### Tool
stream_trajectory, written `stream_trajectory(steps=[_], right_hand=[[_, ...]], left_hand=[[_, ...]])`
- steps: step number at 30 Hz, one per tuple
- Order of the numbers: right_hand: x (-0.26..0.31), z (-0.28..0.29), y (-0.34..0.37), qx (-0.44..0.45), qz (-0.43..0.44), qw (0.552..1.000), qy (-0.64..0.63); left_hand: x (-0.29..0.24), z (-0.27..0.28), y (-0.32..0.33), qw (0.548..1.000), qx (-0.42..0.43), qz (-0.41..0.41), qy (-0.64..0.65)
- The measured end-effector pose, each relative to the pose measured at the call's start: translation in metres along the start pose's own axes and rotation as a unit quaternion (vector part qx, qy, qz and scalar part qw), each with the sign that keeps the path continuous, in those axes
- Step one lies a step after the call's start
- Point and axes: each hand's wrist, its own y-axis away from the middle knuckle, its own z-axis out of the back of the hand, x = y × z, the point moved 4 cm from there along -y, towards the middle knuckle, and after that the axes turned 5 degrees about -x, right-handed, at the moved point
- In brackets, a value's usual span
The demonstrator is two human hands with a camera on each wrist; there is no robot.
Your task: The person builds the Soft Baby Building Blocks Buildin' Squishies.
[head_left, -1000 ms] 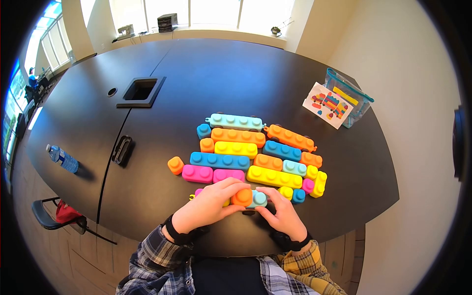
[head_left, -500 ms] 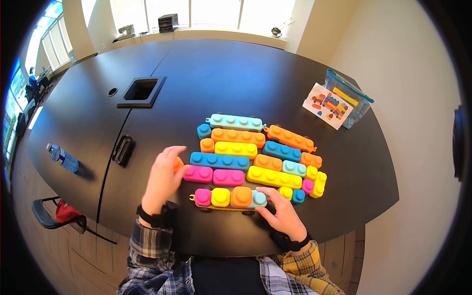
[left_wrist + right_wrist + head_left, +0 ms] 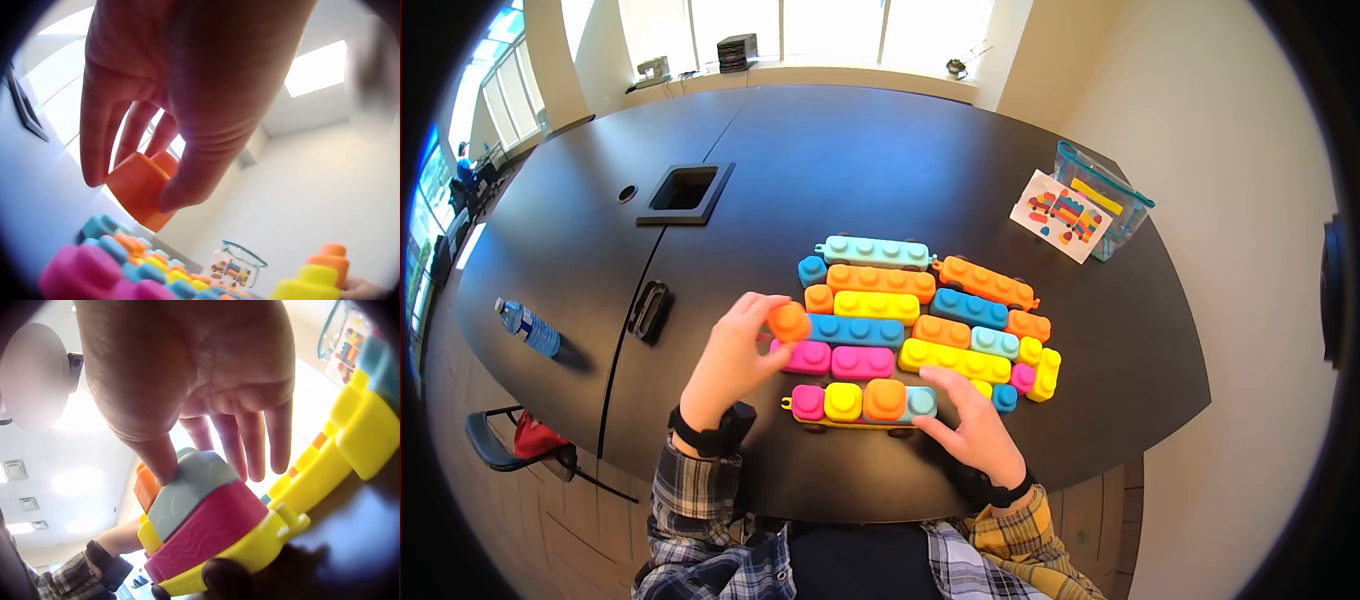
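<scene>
Left grip pinches orange block; right grip is wide. Only right wrist view shows waves embossed on magenta block.

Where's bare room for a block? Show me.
Bare table: between the block-topped wagon and near edge; between the square opening and light blue wagon; between the rightmost yellow block and right edge. Crowded: the block rows, with little gap.

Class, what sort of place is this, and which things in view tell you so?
Probably a meeting room, perhaps in an office or school: there is a large dark table with a built-in square recess, a chair by its edge and big windows beyond.
</scene>
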Motion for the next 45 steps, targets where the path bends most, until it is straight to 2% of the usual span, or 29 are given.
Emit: stream_trajectory(steps=[2,3,5,9,11,13,14,16,20,22,25,28,35,37,41,45], right_hand=[[0.014,0.006,-0.012,-0.026,0.023,0.999,0.014],[0.019,0.008,-0.018,-0.031,0.044,0.999,0.004],[0.028,0.008,-0.026,-0.037,0.065,0.997,-0.006],[0.031,0.009,-0.032,-0.047,0.055,0.994,-0.076],[0.027,0.012,-0.032,-0.053,0.049,0.993,-0.092],[0.025,0.017,-0.029,-0.067,0.109,0.991,-0.04],[0.021,0.018,-0.027,-0.066,0.107,0.991,-0.04],[0.005,0.018,-0.017,-0.101,-0.001,0.982,-0.16],[-0.01,0.018,-0.004,-0.067,-0.049,0.978,-0.191],[-0.008,0.016,-0.003,-0.012,-0.008,0.992,-0.128],[-0.007,0.012,-0.005,-0.002,0.026,0.995,-0.101],[-0.01,0.008,-0.004,0.005,-0.004,0.993,-0.12],[-0.014,0.005,-0.001,0.004,0.012,0.994,-0.107],[-0.02,0.002,0.001,0.002,-0.008,0.989,-0.15],[-0.016,-0.002,0.003,-0.001,-0.061,0.987,-0.151],[-0.022,-0.007,0.004,0.052,-0.092,0.993,-0.057]], left_hand=[[-0.04,-0.003,-0.003,0.998,0.029,-0.033,0.042],[-0.056,-0.006,-0.003,0.995,0.039,-0.076,0.042],[-0.083,-0.013,-0.004,0.984,0.105,-0.076,0.122],[-0.097,-0.036,-0.001,0.97,0.137,-0.123,0.16],[-0.096,-0.043,0.002,0.966,0.167,-0.11,0.162],[-0.094,-0.045,0.005,0.964,0.177,-0.102,0.172],[-0.093,-0.044,0.006,0.967,0.163,-0.107,0.165],[-0.087,-0.039,0.01,0.97,0.15,-0.112,0.157],[-0.054,-0.032,0.025,0.975,0.198,-0.074,0.063],[-0.045,-0.036,0.034,0.974,0.214,-0.061,0.037],[-0.039,-0.038,0.042,0.978,0.205,-0.027,0.018],[-0.039,-0.037,0.043,0.984,0.172,-0.037,0.04],[-0.037,-0.039,0.046,0.984,0.167,-0.041,0.045],[-0.036,-0.039,0.045,0.984,0.167,-0.04,0.043],[-0.031,-0.044,0.044,0.975,0.212,-0.053,0.048],[-0.019,-0.064,0.053,0.97,0.238,-0.037,0.012]])
